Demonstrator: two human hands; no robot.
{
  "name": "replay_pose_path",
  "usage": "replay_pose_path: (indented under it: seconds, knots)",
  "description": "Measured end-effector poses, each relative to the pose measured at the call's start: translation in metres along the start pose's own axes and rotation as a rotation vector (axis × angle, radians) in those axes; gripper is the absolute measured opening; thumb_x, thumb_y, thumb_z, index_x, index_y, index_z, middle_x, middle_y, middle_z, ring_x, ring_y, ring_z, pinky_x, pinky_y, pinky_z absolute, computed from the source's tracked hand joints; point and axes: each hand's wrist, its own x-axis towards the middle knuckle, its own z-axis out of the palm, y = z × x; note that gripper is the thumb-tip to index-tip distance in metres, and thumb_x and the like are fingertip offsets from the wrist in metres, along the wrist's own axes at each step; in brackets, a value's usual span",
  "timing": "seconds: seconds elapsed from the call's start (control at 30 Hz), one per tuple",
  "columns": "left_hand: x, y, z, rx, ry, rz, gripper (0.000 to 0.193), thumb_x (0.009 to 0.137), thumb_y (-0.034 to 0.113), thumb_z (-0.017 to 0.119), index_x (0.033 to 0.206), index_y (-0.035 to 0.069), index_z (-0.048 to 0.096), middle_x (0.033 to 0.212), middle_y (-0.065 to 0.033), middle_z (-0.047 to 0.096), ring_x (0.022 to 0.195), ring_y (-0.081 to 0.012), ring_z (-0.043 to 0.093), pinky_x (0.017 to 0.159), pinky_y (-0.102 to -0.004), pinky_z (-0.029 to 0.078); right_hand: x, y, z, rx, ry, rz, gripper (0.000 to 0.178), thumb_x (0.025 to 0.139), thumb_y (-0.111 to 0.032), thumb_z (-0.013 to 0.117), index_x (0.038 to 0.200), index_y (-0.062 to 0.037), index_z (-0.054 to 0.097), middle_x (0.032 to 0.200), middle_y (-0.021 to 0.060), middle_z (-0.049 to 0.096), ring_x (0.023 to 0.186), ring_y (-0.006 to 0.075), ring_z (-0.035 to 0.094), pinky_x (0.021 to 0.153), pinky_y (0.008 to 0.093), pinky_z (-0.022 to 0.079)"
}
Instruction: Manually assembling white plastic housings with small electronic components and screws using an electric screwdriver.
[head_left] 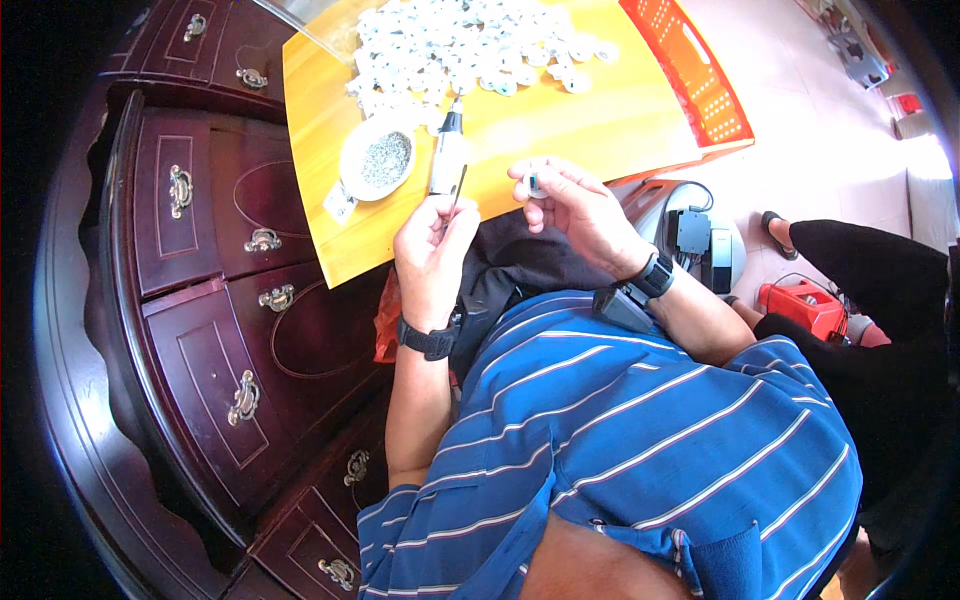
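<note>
My left hand (432,245) is closed, thumb against fingers, on a slim dark metal tool (459,184) that looks like tweezers and points up past the fingertips. My right hand (588,222) pinches a small round white plastic part (534,184) with a dark spot in its middle, held over the near table edge. Just beyond my left hand, a white pen-shaped electric screwdriver (450,158) with a black nose lies on the table. Left of it stands a white bowl (350,168) of tiny silvery metal pieces, probably screws. Many similar white parts (440,45) are heaped at the back.
The yellow wooden table (345,245) has an orange perforated basket (690,70) along its right side. Dark red drawers (190,210) stand close on my left. To the right are a round stool (735,260) with black devices, a red case (803,308) and another person's leg (860,250).
</note>
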Motion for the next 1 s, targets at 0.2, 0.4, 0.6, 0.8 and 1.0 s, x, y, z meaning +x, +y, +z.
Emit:
replay_pose_path:
  seconds: [0.2,0.4,0.6,0.8,1.0]
  knots:
    - [0.001,0.000,-0.003,0.021,0.022,0.066,0.006,0.095,0.010,0.064,0.098,0.004,0.063,0.069,0.0088,0.051,0.049,0.0020,0.037,0.044,-0.0164,0.025,0.002,-0.004,0.004,0.016,-0.010,-0.007,0.031,0.102,-0.021,0.052,0.128,-0.0038,0.055,0.106,0.0023,0.063,0.080,0.0101,0.059,0.077,0.0250,0.051]
    - [-0.002,0.000,-0.021,-0.029,0.058,0.021,0.005,0.093,0.005,0.066,0.096,0.001,0.065,0.084,0.0048,0.061,0.074,-0.0015,0.053,0.068,-0.0177,0.043,0.000,0.000,-0.001,-0.237,-0.044,-0.156,0.034,0.098,-0.006,0.052,0.131,-0.0031,0.052,0.111,0.0028,0.061,0.085,0.0076,0.057,0.081,0.0246,0.051]
    - [0.004,-0.003,-0.060,0.041,0.200,0.075,0.009,0.095,0.009,0.062,0.102,0.004,0.063,0.068,0.0081,0.051,0.049,0.0009,0.037,0.042,-0.0169,0.027,0.000,-0.002,-0.001,-0.544,0.013,-0.306,0.034,0.097,-0.004,0.051,0.131,-0.0024,0.053,0.113,0.0034,0.059,0.090,0.0088,0.058,0.084,0.0248,0.050]
    - [0.011,-0.006,-0.120,0.114,0.388,0.121,0.018,0.101,0.015,0.050,0.110,0.005,0.062,0.079,0.0047,0.056,0.054,-0.0001,0.041,0.043,-0.0162,0.029,0.005,-0.002,-0.003,-0.449,0.061,-0.216,0.030,0.099,-0.011,0.055,0.127,0.0002,0.056,0.106,0.0034,0.062,0.090,0.0094,0.059,0.083,0.0262,0.051]
    - [0.048,-0.036,-0.183,0.587,0.429,0.208,0.020,0.090,0.005,0.055,0.109,0.002,0.061,0.083,-0.0071,0.063,0.076,-0.0159,0.059,0.071,-0.0321,0.051,-0.002,-0.002,-0.013,-0.415,0.093,-0.126,0.023,0.101,-0.012,0.055,0.121,-0.0007,0.060,0.102,0.0020,0.064,0.079,0.0066,0.059,0.074,0.0218,0.051]
